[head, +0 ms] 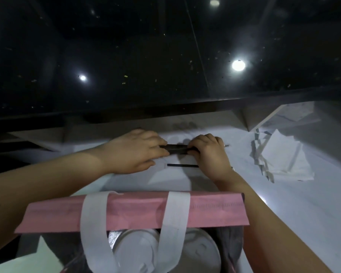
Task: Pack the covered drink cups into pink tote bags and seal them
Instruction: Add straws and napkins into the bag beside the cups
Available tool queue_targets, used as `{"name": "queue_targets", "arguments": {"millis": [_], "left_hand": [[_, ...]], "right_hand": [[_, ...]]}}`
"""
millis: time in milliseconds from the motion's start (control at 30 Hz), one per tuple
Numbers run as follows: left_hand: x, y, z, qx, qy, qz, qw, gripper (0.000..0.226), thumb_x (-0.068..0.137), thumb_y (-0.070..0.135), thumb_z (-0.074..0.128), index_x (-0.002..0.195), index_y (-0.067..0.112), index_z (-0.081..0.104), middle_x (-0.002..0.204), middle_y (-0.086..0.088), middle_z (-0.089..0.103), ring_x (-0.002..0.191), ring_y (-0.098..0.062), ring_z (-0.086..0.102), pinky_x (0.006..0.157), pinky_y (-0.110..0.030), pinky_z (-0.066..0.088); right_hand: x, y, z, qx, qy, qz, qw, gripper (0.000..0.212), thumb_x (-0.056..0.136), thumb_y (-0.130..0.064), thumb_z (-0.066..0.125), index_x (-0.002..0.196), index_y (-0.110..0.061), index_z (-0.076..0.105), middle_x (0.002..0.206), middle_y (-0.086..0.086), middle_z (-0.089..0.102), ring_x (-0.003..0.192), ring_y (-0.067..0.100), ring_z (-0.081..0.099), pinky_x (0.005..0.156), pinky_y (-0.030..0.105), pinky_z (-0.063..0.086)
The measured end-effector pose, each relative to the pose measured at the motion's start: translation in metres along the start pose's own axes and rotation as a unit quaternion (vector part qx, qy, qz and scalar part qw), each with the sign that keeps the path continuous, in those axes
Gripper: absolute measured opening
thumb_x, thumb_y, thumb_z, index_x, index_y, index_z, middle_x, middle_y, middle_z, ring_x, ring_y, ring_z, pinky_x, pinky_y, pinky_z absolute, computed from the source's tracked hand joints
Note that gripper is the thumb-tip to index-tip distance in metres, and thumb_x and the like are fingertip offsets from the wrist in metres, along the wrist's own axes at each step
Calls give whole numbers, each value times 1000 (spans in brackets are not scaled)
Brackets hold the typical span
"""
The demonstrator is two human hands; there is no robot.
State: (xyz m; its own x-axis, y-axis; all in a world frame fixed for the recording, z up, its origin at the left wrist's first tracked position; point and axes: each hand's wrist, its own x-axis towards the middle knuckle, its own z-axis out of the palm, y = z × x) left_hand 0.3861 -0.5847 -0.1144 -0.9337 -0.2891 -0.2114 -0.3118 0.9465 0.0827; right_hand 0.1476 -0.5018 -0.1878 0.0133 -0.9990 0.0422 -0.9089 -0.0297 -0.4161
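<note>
Left hand [138, 152] and right hand [211, 152] pinch a dark strip [175, 149] beyond the pink tote bag [138, 211] holding cups [134, 247].

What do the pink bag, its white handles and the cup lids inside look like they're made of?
Pink bag: matte, likely non-woven fabric or paper; a pressed seam line runs along its folded rim. White handles: flat, limp fabric-like tape. Cup lids: smooth white plastic, probably, with moulded ridges.

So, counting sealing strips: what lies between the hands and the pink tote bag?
Head view: one loose black strip on the white counter, apart from the pink tote bag. The left hand and right hand pinch a second strip beyond it.
</note>
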Motion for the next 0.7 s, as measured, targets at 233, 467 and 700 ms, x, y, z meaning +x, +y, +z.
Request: {"name": "queue_targets", "arguments": {"millis": [233, 467, 700], "left_hand": [[-20, 5, 21, 0, 70, -65, 995, 51, 77, 22, 81, 125, 20, 66, 124, -9, 65, 112, -32, 61, 90, -46, 50], [-60, 6, 18, -35, 147, -176, 973, 60, 74, 19, 83, 129, 24, 59, 123, -7, 66, 110, -33, 61, 85, -50, 50], [-119, 26, -15, -84, 237, -272, 929, 47, 91, 46, 45, 124, 20, 67, 123, -6, 66, 116, -33, 58, 95, -56, 45]], "right_hand": [[-1, 0, -14, -20, 0, -19, 1000, 9, 94, -15, 58, 95, -13, 67, 82, 4, 68, 80, 29, 60, 80, 40, 38], [-10, -9, -41, 4, -66, 4, 998, 21, 101, -29, 45, 107, -16, 59, 96, 6, 65, 84, 28, 58, 70, 41, 49], [-38, -32, -83, 50, -76, 37, 995, 13, 97, -38, 49, 92, -27, 51, 80, -10, 57, 79, 18, 57, 69, 34, 46]]}}
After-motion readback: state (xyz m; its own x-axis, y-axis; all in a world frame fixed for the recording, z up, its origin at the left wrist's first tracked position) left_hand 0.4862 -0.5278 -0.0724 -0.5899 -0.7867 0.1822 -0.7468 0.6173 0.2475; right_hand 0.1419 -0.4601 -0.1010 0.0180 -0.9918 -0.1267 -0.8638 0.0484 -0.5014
